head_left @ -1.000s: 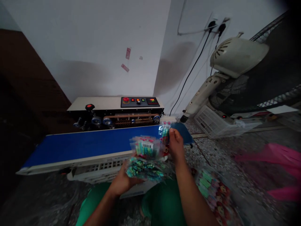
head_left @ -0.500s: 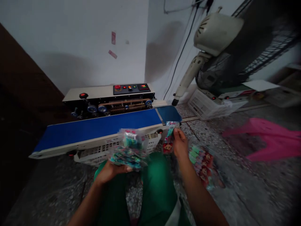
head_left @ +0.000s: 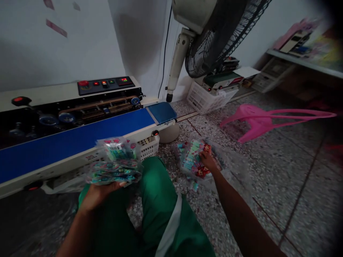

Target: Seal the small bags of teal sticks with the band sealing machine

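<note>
My left hand (head_left: 100, 192) grips a thick stack of clear plastic packets (head_left: 115, 172) with turquoise and multicoloured contents, above my left knee. One packet with a barcode label (head_left: 115, 146) stands up at the far side of that stack. On the floor to the right of my knees, my right hand (head_left: 207, 160) is closed at the top of a pile of clear packets (head_left: 192, 156) with pale green and red pieces and printed cartoon figures. Its fingers touch the uppermost packet, and their tips are partly hidden.
A band sealing machine (head_left: 107, 85) with lit buttons and a blue conveyor belt (head_left: 120, 125) stands ahead on the left. A perforated white basket (head_left: 150, 147) sits under it. Beyond are a fan (head_left: 206, 46), a white crate (head_left: 199, 98) and a pink plastic chair (head_left: 254, 119).
The view has turned right. My right hand has moved from beside the belt's end, where it held a single packet, down to the floor pile. My left hand still holds its stack.
</note>
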Demonstrator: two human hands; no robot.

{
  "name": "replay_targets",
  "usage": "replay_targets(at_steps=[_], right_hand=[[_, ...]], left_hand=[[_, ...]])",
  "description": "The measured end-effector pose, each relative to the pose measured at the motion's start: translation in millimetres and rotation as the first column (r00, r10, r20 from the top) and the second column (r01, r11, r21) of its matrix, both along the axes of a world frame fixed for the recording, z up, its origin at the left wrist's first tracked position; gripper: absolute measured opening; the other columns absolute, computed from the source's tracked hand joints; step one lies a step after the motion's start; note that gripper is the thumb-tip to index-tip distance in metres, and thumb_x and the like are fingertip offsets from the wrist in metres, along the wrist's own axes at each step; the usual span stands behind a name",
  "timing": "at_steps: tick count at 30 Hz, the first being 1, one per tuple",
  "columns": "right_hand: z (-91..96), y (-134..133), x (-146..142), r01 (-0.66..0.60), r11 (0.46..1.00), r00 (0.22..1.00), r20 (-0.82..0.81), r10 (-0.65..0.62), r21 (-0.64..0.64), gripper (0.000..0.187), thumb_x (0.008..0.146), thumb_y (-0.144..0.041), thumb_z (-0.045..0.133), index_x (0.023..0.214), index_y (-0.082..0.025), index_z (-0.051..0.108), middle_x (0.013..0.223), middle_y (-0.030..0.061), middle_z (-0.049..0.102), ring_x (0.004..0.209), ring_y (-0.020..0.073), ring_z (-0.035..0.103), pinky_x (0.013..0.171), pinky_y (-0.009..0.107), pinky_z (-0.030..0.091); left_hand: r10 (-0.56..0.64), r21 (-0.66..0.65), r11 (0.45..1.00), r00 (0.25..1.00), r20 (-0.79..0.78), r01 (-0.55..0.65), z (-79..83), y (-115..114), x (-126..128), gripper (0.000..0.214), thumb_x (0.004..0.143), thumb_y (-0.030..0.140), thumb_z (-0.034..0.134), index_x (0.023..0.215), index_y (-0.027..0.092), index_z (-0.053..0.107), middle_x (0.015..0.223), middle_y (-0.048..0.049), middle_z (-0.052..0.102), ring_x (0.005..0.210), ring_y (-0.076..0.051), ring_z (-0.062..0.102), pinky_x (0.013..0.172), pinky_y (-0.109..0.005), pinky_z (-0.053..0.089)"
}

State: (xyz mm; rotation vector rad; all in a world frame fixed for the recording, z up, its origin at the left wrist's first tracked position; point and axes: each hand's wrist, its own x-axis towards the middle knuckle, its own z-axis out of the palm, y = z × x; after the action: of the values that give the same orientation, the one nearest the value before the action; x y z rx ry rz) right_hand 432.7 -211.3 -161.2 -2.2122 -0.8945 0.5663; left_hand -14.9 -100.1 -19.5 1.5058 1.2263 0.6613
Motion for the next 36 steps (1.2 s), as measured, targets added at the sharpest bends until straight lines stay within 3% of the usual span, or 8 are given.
replay_targets(at_steps=[7,11,14,18,20,22,30,36], right_hand=[[-16.7,9.8,-13.8,-0.057,0.97,0.998,0.004,0.06,-0.238,0.012,0.073,-0.023,0.055,0.069,-0.015,0.063,0.08,0.0104,0.065,0.086,0.0218,0.057,0.08,0.032,0.038],[4.4,23.2,-29.2,-0.105,0.971,0.994,0.011,0.11,-0.217,0.024,0.074,-0.029,0.059,0.089,-0.011,0.067,0.105,0.0197,0.062,0.106,0.0288,0.053,0.089,0.039,0.037],[41.3,49.7,-69.0,-0.312,0.949,0.945,-0.116,0.305,-0.052,0.048,0.076,-0.04,0.057,0.119,-0.017,0.056,0.119,0.012,0.059,0.107,0.0229,0.054,0.089,0.037,0.041],[113.5,80.6,-147.9,-0.707,0.561,0.435,-0.36,0.825,0.432,0.1,0.05,-0.035,0.08,0.138,-0.023,0.034,0.131,0.01,0.05,0.117,0.0255,0.049,0.094,0.041,0.04],[141.5,86.9,-180.5,-0.761,0.439,0.334,-0.292,0.896,0.477,0.104,0.038,-0.034,0.084,0.133,-0.022,0.043,0.124,0.0089,0.056,0.114,0.0271,0.051,0.096,0.042,0.039],[154.1,87.3,-202.5,-0.771,0.399,0.337,-0.212,0.917,0.496,0.101,0.035,-0.036,0.084,0.128,-0.022,0.048,0.118,0.0074,0.06,0.11,0.0279,0.054,0.094,0.043,0.041],[132.7,63.1,-247.7,-0.667,0.527,0.521,-0.176,0.835,0.527,0.091,0.044,-0.037,0.084,0.126,-0.023,0.048,0.126,0.0087,0.054,0.118,0.0289,0.048,0.098,0.045,0.04],[132.4,63.5,-270.4,-0.442,0.704,0.712,-0.26,0.652,0.555,0.033,0.072,-0.034,0.067,0.103,-0.021,0.064,0.098,0.0045,0.068,0.099,0.0224,0.061,0.096,0.041,0.043]], left_hand=[[-0.034,-0.04,0.999,0.999,0.006,0.034,-0.9,-4.0,7.9,0.037,0.061,0.037,0.073,0.091,0.019,0.063,0.094,0.0014,0.071,0.093,-0.024,0.063,0.088,-0.038,0.048],[-0.049,-0.054,0.997,0.999,0.015,0.05,-1.4,2.4,5.0,0.04,0.056,0.033,0.076,0.091,0.018,0.064,0.099,-0.0048,0.071,0.095,-0.026,0.063,0.088,-0.041,0.048],[-0.078,-0.092,0.993,0.997,0.016,0.079,5.6,6.9,8.8,0.034,0.055,0.031,0.075,0.085,0.017,0.067,0.091,-0.0033,0.072,0.091,-0.028,0.064,0.085,-0.042,0.049],[-0.176,-0.152,0.97,0.978,0.109,0.191,10.7,14.3,14.7,0.033,0.054,0.03,0.077,0.083,0.017,0.069,0.085,-0.0051,0.072,0.082,-0.026,0.065,0.08,-0.039,0.052],[-0.249,-0.159,0.948,0.955,0.164,0.274,8.7,17.5,12.6,0.032,0.055,0.029,0.077,0.083,0.015,0.069,0.085,-0.0071,0.072,0.081,-0.025,0.065,0.08,-0.039,0.052],[-0.284,-0.16,0.933,0.932,0.226,0.324,6.2,19.1,7.5,0.034,0.055,0.028,0.078,0.084,0.013,0.069,0.086,-0.0085,0.072,0.082,-0.025,0.065,0.08,-0.039,0.051],[-0.283,-0.218,0.898,0.882,0.377,0.382,2.8,20.9,-3.0,0.037,0.056,0.024,0.079,0.087,0.01,0.066,0.085,-0.0071,0.07,0.08,-0.022,0.064,0.08,-0.037,0.05],[-0.301,-0.295,0.869,0.898,0.321,0.397,-0.7,19.0,5.9,0.032,0.06,0.031,0.076,0.081,0.01,0.063,0.064,-0.0039,0.065,0.058,-0.017,0.062,0.056,-0.03,0.052]])
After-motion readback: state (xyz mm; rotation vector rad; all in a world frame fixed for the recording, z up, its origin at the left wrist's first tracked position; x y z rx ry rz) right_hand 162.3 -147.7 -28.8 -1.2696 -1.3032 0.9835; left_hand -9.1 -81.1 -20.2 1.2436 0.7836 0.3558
